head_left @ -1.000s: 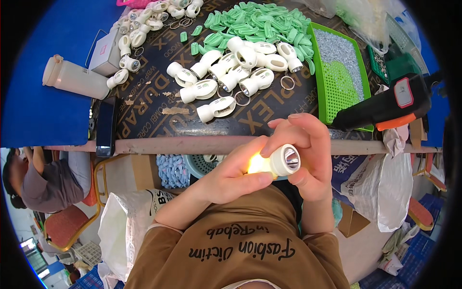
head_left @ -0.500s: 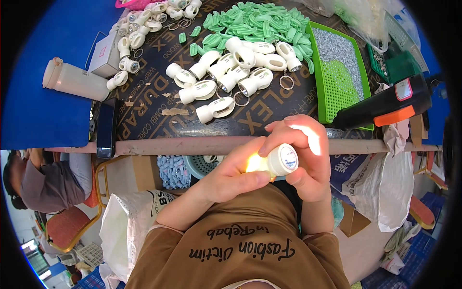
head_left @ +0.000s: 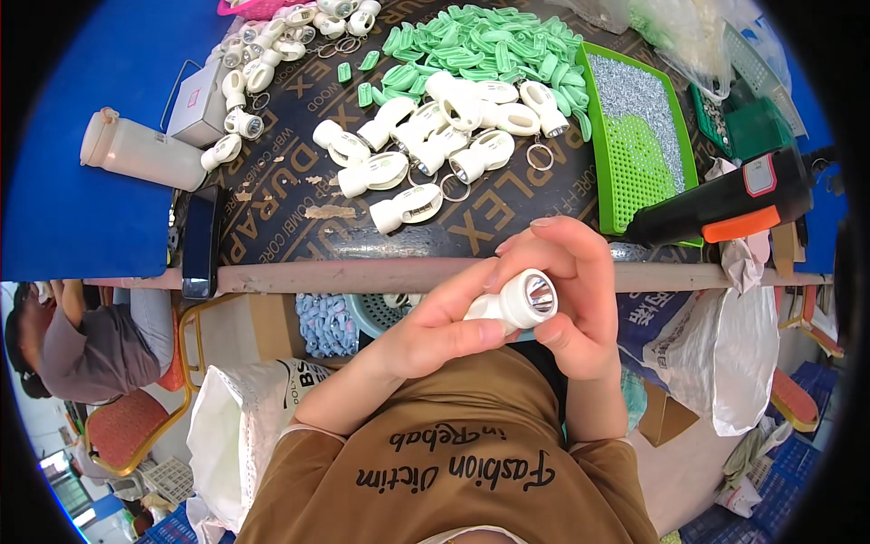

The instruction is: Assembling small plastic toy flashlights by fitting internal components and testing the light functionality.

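A small white flashlight (head_left: pixel 513 306) is held in front of my body, just below the table edge, with its round silver reflector turned to the right. My left hand (head_left: pixel 439 328) is closed around its body, thumb along the near side. My right hand (head_left: pixel 584 304) is cupped about the lens end, its fingers curved and apart and its thumb close to the rim; whether it touches cannot be made out. The lens is dark. On the table beyond lies a loose group of white flashlights (head_left: pixel 385 172), some with metal key rings.
Green plastic pieces (head_left: pixel 494 45) are heaped at the back. At right, a black-and-orange power screwdriver (head_left: pixel 725 201) lies across a green tray (head_left: pixel 619 204) of small metal parts. A whitish bottle (head_left: pixel 140 150), white box (head_left: pixel 197 104) and phone (head_left: pixel 201 240) lie left. Another person (head_left: pixel 100 340) sits far left.
The flashlight was lit, glowing onto my right hand; now it is off. My two hands have stayed nearly in place, with the flashlight turned slightly.
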A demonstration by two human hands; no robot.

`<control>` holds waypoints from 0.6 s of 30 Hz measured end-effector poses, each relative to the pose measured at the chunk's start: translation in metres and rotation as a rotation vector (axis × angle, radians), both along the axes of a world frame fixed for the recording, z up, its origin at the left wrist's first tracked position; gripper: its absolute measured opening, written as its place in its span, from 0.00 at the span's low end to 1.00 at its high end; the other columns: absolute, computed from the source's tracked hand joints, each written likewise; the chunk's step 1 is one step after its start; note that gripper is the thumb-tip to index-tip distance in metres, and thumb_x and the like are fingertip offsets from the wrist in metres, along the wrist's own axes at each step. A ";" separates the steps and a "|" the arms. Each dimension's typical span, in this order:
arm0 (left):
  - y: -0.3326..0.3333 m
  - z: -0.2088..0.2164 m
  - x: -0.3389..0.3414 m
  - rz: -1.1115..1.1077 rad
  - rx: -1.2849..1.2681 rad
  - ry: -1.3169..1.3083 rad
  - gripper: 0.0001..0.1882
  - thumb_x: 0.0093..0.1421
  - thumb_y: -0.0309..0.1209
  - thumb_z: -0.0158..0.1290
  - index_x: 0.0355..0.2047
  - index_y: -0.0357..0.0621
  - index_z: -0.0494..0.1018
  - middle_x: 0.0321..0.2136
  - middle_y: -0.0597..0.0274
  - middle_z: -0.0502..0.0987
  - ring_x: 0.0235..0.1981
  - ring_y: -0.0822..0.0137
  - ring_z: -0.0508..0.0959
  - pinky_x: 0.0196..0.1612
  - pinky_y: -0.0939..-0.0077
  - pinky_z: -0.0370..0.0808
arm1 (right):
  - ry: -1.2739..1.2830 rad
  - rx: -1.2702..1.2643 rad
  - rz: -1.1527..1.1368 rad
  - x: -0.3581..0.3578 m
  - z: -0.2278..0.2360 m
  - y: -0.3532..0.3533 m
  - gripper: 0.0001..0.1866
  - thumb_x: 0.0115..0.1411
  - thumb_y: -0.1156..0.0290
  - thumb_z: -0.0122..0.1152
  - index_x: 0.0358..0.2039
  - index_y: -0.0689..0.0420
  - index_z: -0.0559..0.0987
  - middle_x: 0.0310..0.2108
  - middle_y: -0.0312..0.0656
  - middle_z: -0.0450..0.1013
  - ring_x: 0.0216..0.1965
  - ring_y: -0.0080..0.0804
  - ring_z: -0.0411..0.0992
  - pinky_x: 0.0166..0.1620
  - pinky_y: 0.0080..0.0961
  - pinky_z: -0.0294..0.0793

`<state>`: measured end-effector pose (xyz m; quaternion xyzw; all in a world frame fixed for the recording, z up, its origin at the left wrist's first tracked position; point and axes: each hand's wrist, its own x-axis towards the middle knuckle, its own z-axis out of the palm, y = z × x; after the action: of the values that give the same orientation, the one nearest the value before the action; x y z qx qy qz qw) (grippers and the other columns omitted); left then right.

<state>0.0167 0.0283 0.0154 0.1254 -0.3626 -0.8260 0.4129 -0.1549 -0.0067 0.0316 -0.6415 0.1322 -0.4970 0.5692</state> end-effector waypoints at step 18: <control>0.027 -0.027 0.003 0.180 -0.481 -0.907 0.18 0.54 0.29 0.56 0.45 0.42 0.67 0.37 0.57 0.72 0.38 0.61 0.75 0.40 0.72 0.71 | 0.251 0.117 -0.269 -0.046 -0.013 0.008 0.28 0.57 0.61 0.58 0.52 0.67 0.66 0.45 0.47 0.67 0.46 0.34 0.66 0.52 0.30 0.63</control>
<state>0.0201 0.0550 -0.0114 0.4029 -0.6723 -0.5433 0.3009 -0.2009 0.0016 0.0187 -0.6406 0.3156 -0.4762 0.5131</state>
